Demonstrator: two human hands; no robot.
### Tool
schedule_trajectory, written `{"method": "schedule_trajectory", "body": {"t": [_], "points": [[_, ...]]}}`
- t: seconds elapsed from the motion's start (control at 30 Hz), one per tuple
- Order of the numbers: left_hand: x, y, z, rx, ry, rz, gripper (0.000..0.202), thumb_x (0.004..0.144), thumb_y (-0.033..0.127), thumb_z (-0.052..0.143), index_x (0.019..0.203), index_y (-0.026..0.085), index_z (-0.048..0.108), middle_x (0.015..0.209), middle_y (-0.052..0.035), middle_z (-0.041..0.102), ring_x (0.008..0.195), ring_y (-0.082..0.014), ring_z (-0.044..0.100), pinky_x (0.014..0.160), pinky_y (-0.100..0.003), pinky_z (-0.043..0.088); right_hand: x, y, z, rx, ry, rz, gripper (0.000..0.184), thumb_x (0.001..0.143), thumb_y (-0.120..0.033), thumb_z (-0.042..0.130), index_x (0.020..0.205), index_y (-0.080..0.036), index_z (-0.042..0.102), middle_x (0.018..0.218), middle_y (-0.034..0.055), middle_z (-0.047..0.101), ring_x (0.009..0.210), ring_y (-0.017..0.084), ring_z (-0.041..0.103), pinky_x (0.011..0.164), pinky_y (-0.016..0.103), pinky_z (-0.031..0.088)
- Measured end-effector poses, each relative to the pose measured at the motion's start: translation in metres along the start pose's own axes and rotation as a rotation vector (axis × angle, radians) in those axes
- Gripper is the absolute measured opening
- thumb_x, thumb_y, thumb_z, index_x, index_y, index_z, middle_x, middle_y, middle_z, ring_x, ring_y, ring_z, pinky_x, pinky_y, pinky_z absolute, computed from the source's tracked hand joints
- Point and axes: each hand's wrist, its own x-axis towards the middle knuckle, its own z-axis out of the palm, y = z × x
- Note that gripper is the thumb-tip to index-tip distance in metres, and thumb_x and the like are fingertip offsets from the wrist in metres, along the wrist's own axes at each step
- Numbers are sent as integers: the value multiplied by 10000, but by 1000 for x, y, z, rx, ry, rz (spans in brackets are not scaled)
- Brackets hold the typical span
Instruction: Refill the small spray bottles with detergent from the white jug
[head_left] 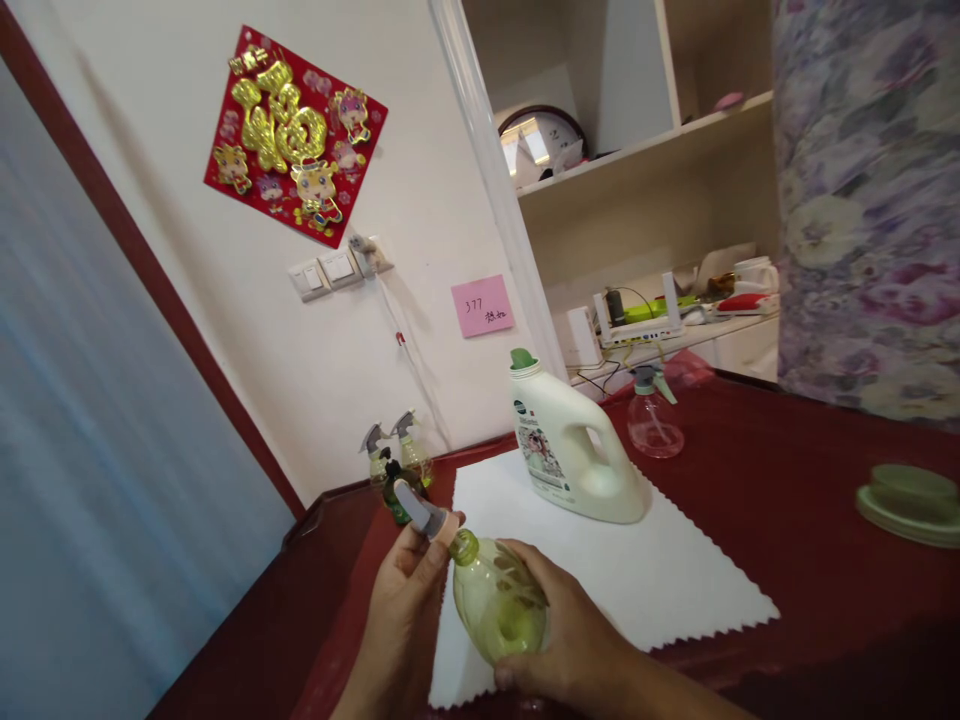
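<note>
My left hand [409, 590] pinches a grey pump head [421, 510] by its peach-coloured collar. Wrapped round the body of a translucent yellow-green bottle [487, 600] is my right hand [559, 630]. The bottle is tilted, its threaded neck pointing up and left at the collar. Threads show below the collar; whether the two touch I cannot tell. Beyond my hands, a large pale green jug [570, 450] with a handle and green cap stands on a white mat [675, 580] with a scalloped edge.
At the back left stand spray bottles [412, 455] and a dark green pump bottle [396, 490]. A clear spray bottle [656, 425] is right of the jug. A green lid-like stack [911, 500] lies far right on the dark red table [757, 480]. Shelves [637, 190] hold a clock and router.
</note>
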Motion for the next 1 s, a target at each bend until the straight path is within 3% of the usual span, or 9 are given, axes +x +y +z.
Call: {"method": "schedule_trajectory", "body": {"t": [0.1,0.2,0.3,0.4,0.53,0.67,0.77,0.9,1.0], "points": [[4,8,0,16,42,43,472,589,351,971,973,179,756,994,-52,764,881,-163,696,788,-242,533,1,1,1,-17,19,16,1012,482,-148,860,1409,-175,457,1403,131,584,1264,292,570,1109,422,422],[10,16,-2,52,91,117,506,562,369,982,980,184,767,1055,-48,760,1065,-195,673,931,-256,510,1,0,0,-51,34,44,1028,485,-159,868,1422,-176,446,1388,129,587,1256,291,571,1113,429,420],[12,24,-5,67,72,195,463,621,361,956,1016,209,768,1085,-26,749,1141,-200,648,1022,-272,477,1,0,-1,-101,42,60,1045,500,-178,874,1444,-172,427,1401,136,569,1272,294,556,1138,444,395],[10,33,-8,89,39,248,432,672,372,925,1045,226,762,1082,-14,751,1129,-188,652,1015,-260,487,1,2,-1,-111,46,41,1047,505,-178,879,1449,-177,427,1412,134,561,1270,285,556,1134,434,402],[6,45,-13,128,94,272,422,681,388,918,1033,205,773,1096,-25,757,1091,-184,667,1003,-253,512,2,9,0,-118,61,52,1059,507,-176,885,1459,-176,421,1420,135,551,1273,284,548,1119,426,414],[3,54,-19,57,108,315,422,669,368,926,1025,198,777,1109,-33,758,1154,-213,652,993,-250,553,2,14,0,-142,65,65,1066,511,-200,892,1465,-194,418,1401,128,554,1277,300,537,1114,443,416],[2,59,-22,-18,133,319,381,678,332,921,1001,189,780,1089,-37,768,1046,-197,696,920,-247,608,2,10,0,-141,65,84,1055,513,-193,882,1460,-204,415,1400,130,554,1275,311,541,1112,452,423],[3,69,-25,-142,184,321,131,886,251,733,987,180,775,1084,-31,776,974,-179,728,915,-292,635,1,6,0,-127,64,96,1014,540,-177,837,1457,-198,405,1418,137,541,1286,306,538,1122,449,417],[3,79,-29,-186,219,327,262,1021,196,506,1002,173,766,1069,-23,784,964,-153,736,912,-285,635,1,9,-1,-107,56,107,1023,542,-228,822,1464,-164,382,1418,158,535,1284,311,533,1112,452,421]]}}
